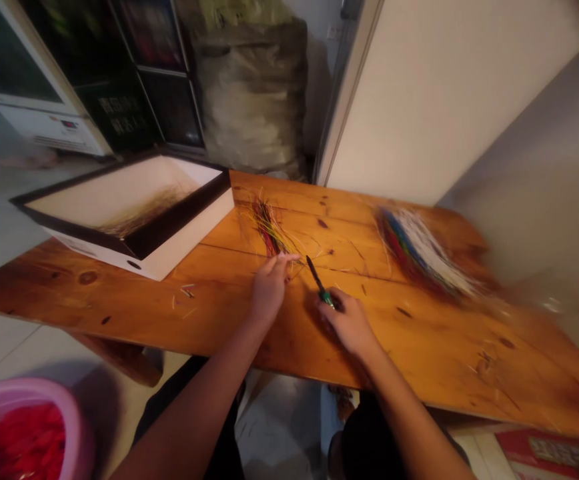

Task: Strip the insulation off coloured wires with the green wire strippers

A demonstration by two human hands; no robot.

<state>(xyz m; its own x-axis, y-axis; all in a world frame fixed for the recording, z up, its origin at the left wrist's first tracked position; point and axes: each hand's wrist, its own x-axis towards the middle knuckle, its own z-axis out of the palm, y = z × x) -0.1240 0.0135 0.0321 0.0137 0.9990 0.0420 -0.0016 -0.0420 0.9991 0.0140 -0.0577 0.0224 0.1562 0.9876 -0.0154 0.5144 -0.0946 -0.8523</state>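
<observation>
By the right hand [347, 319], a green-handled tool [325, 296] is gripped, its dark tip pointed forward, just beside the left hand's fingertips. The left hand [268, 288] is placed at the near end of a small wire bundle [269, 230] on the bench [419, 347]; whether a wire is pinched cannot be told. More wires [154, 208] are held in the box [199, 227] to the left, and a larger wire bundle [424, 253] is laid to the right, blurred.
</observation>
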